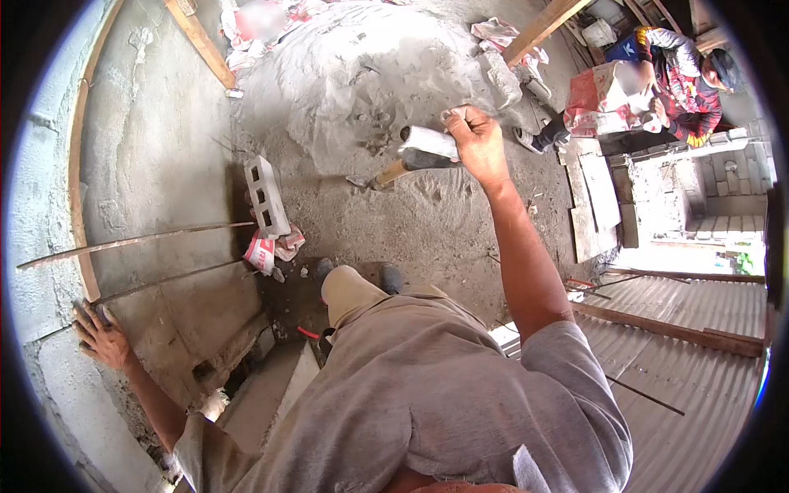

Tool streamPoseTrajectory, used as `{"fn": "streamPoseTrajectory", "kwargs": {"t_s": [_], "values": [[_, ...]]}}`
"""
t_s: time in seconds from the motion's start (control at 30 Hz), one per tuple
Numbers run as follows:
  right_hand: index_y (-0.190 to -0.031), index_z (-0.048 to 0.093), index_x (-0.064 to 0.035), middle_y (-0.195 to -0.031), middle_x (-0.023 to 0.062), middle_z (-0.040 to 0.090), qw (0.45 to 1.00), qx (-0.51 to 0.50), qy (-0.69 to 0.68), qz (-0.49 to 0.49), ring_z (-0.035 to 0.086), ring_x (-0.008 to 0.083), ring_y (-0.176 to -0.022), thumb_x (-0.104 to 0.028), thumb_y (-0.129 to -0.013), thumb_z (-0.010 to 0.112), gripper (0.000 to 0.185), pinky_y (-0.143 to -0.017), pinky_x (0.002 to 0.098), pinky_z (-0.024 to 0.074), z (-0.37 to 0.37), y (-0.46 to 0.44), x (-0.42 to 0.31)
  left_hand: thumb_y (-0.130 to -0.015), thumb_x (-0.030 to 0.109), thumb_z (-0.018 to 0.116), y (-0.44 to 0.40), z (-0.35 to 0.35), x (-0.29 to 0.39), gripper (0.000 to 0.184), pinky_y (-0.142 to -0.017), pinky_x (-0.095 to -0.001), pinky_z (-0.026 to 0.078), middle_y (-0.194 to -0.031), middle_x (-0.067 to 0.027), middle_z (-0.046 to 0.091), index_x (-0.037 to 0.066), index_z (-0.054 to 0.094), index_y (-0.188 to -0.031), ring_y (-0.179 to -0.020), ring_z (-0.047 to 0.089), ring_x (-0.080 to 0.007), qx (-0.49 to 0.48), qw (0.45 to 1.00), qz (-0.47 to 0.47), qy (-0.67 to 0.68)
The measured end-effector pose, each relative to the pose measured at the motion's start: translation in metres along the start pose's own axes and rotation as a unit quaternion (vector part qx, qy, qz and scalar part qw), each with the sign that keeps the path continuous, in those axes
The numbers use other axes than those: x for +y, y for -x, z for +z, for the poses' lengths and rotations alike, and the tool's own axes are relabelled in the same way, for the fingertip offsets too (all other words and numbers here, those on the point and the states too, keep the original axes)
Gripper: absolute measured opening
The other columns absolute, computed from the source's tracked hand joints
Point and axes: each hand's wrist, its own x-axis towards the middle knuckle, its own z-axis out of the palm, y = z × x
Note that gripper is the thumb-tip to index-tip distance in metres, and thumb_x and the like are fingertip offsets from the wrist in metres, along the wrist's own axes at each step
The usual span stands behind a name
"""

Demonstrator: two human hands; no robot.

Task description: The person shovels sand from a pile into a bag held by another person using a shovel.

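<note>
My left hand is spread flat against the grey block wall at the left, fingers apart and holding nothing. In front of me, above the floor, my right hand is closed at one end of a pale grey, tube-like object; its exact kind is unclear. Just beneath it appears a dark shape with a short tan wooden piece, and I cannot tell whether they are joined. A hollow concrete block stands near the left wall, beside a torn red and white bag.
A heap of grey powdery mix covers the far floor. Wooden posts rise at the back. To the right, a person handles a red and white sack. Corrugated sheets and a long timber lie near right.
</note>
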Motion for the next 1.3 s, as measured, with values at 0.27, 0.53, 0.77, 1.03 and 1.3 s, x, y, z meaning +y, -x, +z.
{"fn": "streamPoseTrajectory", "kwargs": {"t_s": [0.27,0.53,0.77,1.03,1.3], "values": [[-0.087,0.068,-0.001,-0.067,-0.0004,0.058,1.0,0.005,-0.016,-0.003,0.05,0.0065,-0.064,-0.018,-0.088,0.063,0.018,-0.058,0.026,0.0427,-0.007,0.006,0.003,-0.097,0.054,0.041,-0.001,0.003,0.0,0.055,-0.098,-0.0492,0.04,-0.154,0.0084,0.034,0.036,0.034,-0.148,-0.133,0.044,-0.02,0.06,0.997,-0.007,0.055],[-0.087,0.068,0.0,-0.068,-0.0016,0.059,1.0,0.014,-0.006,0.007,0.05,0.0059,-0.063,-0.018,-0.089,0.062,0.019,-0.057,0.0252,0.0422,0.002,-0.001,-0.004,-0.097,0.054,0.041,0.0,0.001,-0.003,0.055,-0.1,-0.0502,0.038,-0.155,0.009,0.031,0.036,0.032,-0.149,-0.135,0.041,-0.0205,0.048,0.996,-0.003,0.078],[-0.087,0.068,0.0,-0.068,-0.0018,0.059,1.0,0.01,-0.006,-0.002,0.051,0.0059,-0.064,-0.018,-0.089,0.062,0.019,-0.057,0.0254,0.0423,0.004,-0.007,-0.005,-0.097,0.053,0.042,0.0,0.007,-0.002,0.054,-0.1,-0.051,0.037,-0.155,0.0089,0.032,0.037,0.033,-0.148,-0.134,0.043,-0.0213,0.06,0.995,-0.009,0.085],[-0.087,0.068,0.0007,-0.068,0.001,0.059,0.999,0.021,-0.007,-0.043,0.05,0.0065,-0.063,-0.018,-0.088,0.062,0.02,-0.058,0.0261,0.0434,0.009,-0.015,0.01,-0.097,0.054,0.043,0.0,0.006,0.0,0.054,-0.1,-0.0519,0.037,-0.155,0.0094,0.032,0.037,0.034,-0.148,-0.135,0.042,-0.0206,0.023,0.998,-0.016,0.063],[-0.086,0.067,0.0007,-0.067,-0.0004,0.058,0.999,0.007,-0.017,-0.036,0.05,0.0063,-0.063,-0.017,-0.088,0.062,0.019,-0.059,0.0258,0.0425,0.015,-0.009,-0.003,-0.097,0.054,0.043,0.0,0.004,-0.001,0.055,-0.1,-0.0518,0.037,-0.155,0.0088,0.032,0.038,0.033,-0.148,-0.136,0.041,-0.0208,0.033,0.997,-0.009,0.074]]}}
